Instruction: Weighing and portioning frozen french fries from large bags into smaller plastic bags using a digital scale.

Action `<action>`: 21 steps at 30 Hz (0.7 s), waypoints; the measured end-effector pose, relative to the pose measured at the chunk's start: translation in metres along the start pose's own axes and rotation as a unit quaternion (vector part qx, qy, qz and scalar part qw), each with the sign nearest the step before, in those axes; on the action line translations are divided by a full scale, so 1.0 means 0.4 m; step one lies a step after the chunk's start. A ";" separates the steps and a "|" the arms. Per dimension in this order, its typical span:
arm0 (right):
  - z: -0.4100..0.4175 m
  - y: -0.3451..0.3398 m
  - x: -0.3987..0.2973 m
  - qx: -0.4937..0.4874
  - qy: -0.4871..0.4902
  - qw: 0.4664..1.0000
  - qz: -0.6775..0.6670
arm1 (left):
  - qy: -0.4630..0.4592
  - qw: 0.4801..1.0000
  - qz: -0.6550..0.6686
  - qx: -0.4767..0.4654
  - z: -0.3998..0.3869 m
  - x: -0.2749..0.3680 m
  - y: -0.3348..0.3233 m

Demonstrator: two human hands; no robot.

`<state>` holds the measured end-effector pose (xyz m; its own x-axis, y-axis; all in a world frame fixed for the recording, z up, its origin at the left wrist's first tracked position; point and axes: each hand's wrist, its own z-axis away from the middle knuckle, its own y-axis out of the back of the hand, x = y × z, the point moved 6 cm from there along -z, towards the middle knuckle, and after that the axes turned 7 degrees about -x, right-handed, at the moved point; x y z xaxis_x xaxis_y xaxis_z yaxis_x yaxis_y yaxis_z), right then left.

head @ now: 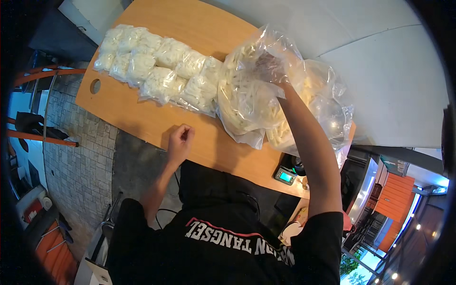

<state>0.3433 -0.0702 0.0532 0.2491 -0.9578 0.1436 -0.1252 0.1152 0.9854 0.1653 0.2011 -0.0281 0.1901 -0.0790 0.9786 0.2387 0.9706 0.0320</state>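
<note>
My right hand (271, 67) is inside or behind the clear film of a large plastic bag (242, 103) that holds pale, stick-like pieces; the film blurs its fingers, so its grip cannot be told. My left hand (181, 137) rests near the table's front edge, its fingers curled, with no object visible in it. Two rows of small filled clear bags (142, 67) lie on the wooden table (124, 103), left of the large bag. A second large clear bag (327, 96) with yellowish pieces stands against the first, partly behind my right forearm.
A small device with a lit screen (286, 176) sits at the table's near right edge, beside a dark object. A pale wall (384, 82) borders the table's far right side. An orange-framed rack (46, 139) stands on the paved floor at left.
</note>
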 end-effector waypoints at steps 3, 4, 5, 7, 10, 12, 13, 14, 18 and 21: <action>0.016 0.018 0.026 -0.023 -0.051 0.981 -0.186 | -0.020 0.999 0.018 -0.029 -0.005 0.005 -0.074; 0.016 0.018 0.029 -0.030 -0.065 0.966 -0.248 | -0.020 0.998 0.027 -0.050 -0.012 0.015 -0.100; 0.017 0.017 0.029 -0.037 -0.079 0.947 -0.309 | -0.018 0.998 0.032 -0.053 -0.020 0.027 -0.120; 0.027 0.009 0.034 -0.052 -0.105 0.897 -0.426 | -0.064 0.996 0.044 -0.050 -0.049 0.081 -0.158; 0.024 0.015 0.050 -0.043 -0.058 0.829 -0.555 | -0.095 0.992 0.088 -0.010 -0.114 0.088 -0.215; 0.028 -0.014 0.048 -0.125 -0.100 0.724 -0.670 | -0.008 0.995 0.094 -0.032 -0.130 0.070 -0.238; 0.010 -0.023 0.031 -0.126 -0.103 0.709 -0.686 | 0.058 0.992 0.113 -0.009 -0.132 0.051 -0.238; 0.017 -0.029 0.013 -0.126 -0.106 0.693 -0.702 | 0.123 0.984 0.131 0.013 -0.129 0.031 -0.238; 0.111 -0.014 -0.065 -0.139 -0.107 0.625 -0.761 | 0.094 0.972 0.212 0.022 -0.124 0.013 -0.213; 0.177 0.010 -0.053 -0.158 -0.108 0.568 -0.801 | 0.146 0.950 0.268 -0.068 -0.110 0.003 -0.241</action>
<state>0.2695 -0.0680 0.0478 -0.3273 0.0930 -0.9403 0.2819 -0.9402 -0.1911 0.1845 0.0975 -0.0388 0.5709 0.3382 0.7481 0.1501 0.8529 -0.5001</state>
